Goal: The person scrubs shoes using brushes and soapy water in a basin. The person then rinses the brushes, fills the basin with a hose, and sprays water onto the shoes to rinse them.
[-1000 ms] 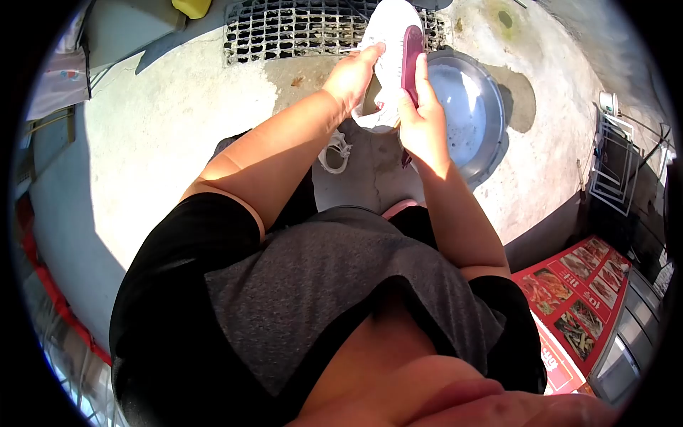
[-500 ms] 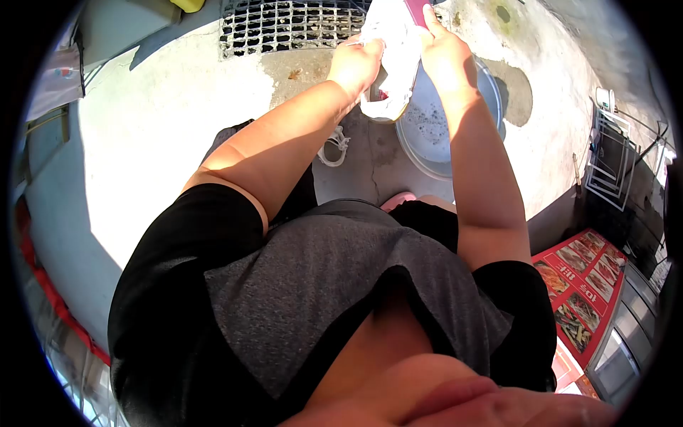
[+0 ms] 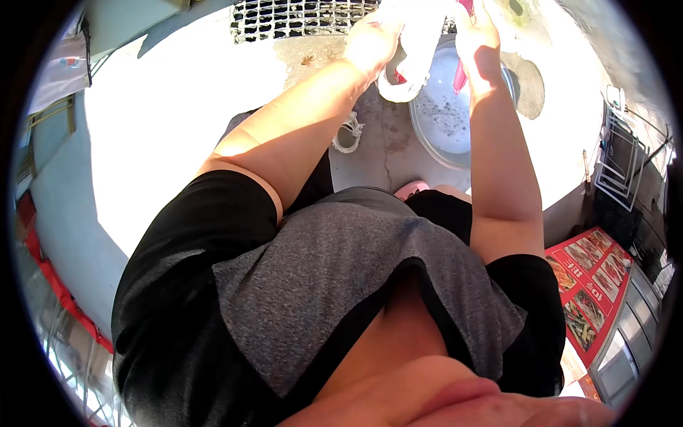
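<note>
A white shoe (image 3: 420, 50) is held up at the top of the view, its opening toward me and its far end cut off by the frame edge. My left hand (image 3: 373, 44) grips the shoe's left side. On the right, my right hand (image 3: 477, 35) is closed round a pink-red brush (image 3: 460, 77), whose handle points down past the palm. Below both hands stands a round basin (image 3: 445, 124) of sudsy water, partly covered by my right forearm. A white strappy item (image 3: 348, 134) lies on the floor left of the basin.
A metal drain grate (image 3: 299, 19) lies in the floor beyond my left hand. A wet patch (image 3: 526, 85) marks the concrete right of the basin. White wire racks (image 3: 619, 160) lean at the right, above a red picture board (image 3: 590, 285). My pink footwear (image 3: 411, 189) shows below.
Both hands have moved away from my body, toward the top of the view, with the shoe and brush. The brush has shifted off the shoe's side, and its handle now hangs over the basin.
</note>
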Demonstrator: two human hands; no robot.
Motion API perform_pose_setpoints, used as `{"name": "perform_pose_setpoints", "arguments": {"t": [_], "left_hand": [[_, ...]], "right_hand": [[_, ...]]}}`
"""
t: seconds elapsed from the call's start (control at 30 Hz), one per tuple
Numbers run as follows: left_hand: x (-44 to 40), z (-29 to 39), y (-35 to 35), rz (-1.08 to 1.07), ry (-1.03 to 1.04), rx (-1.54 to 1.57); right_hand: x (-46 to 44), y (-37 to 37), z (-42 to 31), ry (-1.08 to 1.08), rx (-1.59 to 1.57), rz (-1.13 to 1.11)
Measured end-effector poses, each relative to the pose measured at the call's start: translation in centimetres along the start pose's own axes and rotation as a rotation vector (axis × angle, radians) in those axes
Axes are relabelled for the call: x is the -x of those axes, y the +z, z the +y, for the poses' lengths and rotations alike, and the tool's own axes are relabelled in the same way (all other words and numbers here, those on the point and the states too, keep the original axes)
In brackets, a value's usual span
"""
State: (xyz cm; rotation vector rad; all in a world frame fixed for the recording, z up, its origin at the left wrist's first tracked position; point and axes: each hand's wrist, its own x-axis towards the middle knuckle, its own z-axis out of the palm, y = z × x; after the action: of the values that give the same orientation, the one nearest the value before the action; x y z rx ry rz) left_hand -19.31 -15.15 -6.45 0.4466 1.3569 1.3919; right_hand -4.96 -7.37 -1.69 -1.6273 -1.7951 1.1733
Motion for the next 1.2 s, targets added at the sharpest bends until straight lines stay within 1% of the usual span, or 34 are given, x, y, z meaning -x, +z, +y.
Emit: {"name": "perform_pose_setpoints", "arguments": {"t": [0.03, 0.07, 0.1, 0.13, 0.17, 0.2, 0.27, 0.3, 0.4, 0.43, 0.5, 0.53, 0.57, 0.6, 0.67, 0.77, 0.8, 0.87, 0.9, 1.0, 1.03, 1.07, 1.13, 1.2], "left_hand": [[-0.1, 1.0, -0.2, 0.018, -0.014, 0.058], [-0.3, 1.2, -0.3, -0.028, -0.006, 0.163], [-0.5, 1.5, -0.5, -0.075, -0.003, 0.269], [-1.0, 1.2, -0.7, -0.186, 0.02, 0.42], [-1.3, 0.9, -0.7, -0.303, 0.046, 0.572], [-1.0, 1.3, -0.6, -0.337, 0.043, 0.61], [-0.3, 2.2, -0.4, -0.407, 0.035, 0.678], [-0.9, 1.6, -0.1, -0.42, 0.048, 0.689], [-1.9, 0.0, -0.6, -0.655, -0.051, 0.936], [-2.5, -0.7, -0.4, -0.519, -0.205, 0.954], [-2.8, -0.8, -0.2, -0.626, -0.114, 0.922], [-2.8, -0.4, -0.2, -0.68, -0.067, 0.903], [-2.0, -0.2, -0.3, -0.595, -0.164, 0.821], [-0.5, 1.4, -0.2, -0.513, -0.265, 0.744], [-1.5, -0.6, -0.1, -0.645, -0.293, 0.877], [-2.1, -1.9, 0.1, -0.68, -0.336, 0.93], [-2.2, -1.6, 0.1, -0.691, -0.35, 0.961], [-2.1, -1.2, 0.4, -0.625, -0.334, 0.929], [-2.0, -1.0, 0.6, -0.592, -0.328, 0.915], [-2.1, -1.0, 0.6, -0.616, -0.299, 0.885], [-1.9, -0.8, 0.3, -0.653, -0.297, 0.841], [-2.0, -1.0, 0.2, -0.699, -0.327, 0.864], [-2.7, -1.7, 0.2, -0.796, -0.386, 0.907], [-2.7, -2.2, 0.3, -0.705, -0.412, 0.812]], "right_hand": [[0.3, 0.4, -0.1, 0.033, -0.164, 0.005], [0.6, 0.7, 0.0, 0.069, -0.326, 0.011], [1.5, 1.0, 0.1, 0.074, -0.301, -0.082], [2.6, 1.2, 0.4, 0.082, -0.273, -0.171], [2.9, 1.6, 0.9, 0.033, -0.298, -0.188], [3.2, 2.0, 1.2, -0.019, -0.324, -0.202], [3.0, 2.2, 2.5, -0.129, -0.423, -0.186], [2.7, 2.4, 2.5, -0.189, -0.493, -0.159], [3.5, 1.5, 1.9, -0.251, -0.428, -0.047], [4.1, 1.3, 1.3, -0.246, -0.484, -0.017], [4.0, 0.5, 1.3, -0.147, -0.611, -0.009], [3.7, -0.3, 1.7, -0.046, -0.681, -0.034], [3.8, -0.8, 1.7, 0.0, -0.711, -0.059], [3.9, -1.2, 1.6, 0.047, -0.741, -0.082], [3.9, -1.9, 0.6, 0.053, -0.701, -0.137], [2.5, -3.1, 0.4, 0.153, -0.571, -0.227], [2.4, -3.0, 0.2, 0.046, -0.444, -0.123], [2.2, -2.2, -0.4, -0.167, -0.189, 0.083], [4.3, -2.2, -4.2, -0.079, -0.13, 0.189], [2.9, -2.9, -3.3, -0.263, 0.08, 0.159], [2.7, -2.8, -3.5, -0.216, 0.177, 0.108], [2.5, -2.7, -3.9, -0.174, 0.276, 0.054], [3.1, -0.7, -4.7, -0.318, 0.107, 0.059], [2.8, -0.9, -4.7, -0.353, 0.229, -0.019]]}}
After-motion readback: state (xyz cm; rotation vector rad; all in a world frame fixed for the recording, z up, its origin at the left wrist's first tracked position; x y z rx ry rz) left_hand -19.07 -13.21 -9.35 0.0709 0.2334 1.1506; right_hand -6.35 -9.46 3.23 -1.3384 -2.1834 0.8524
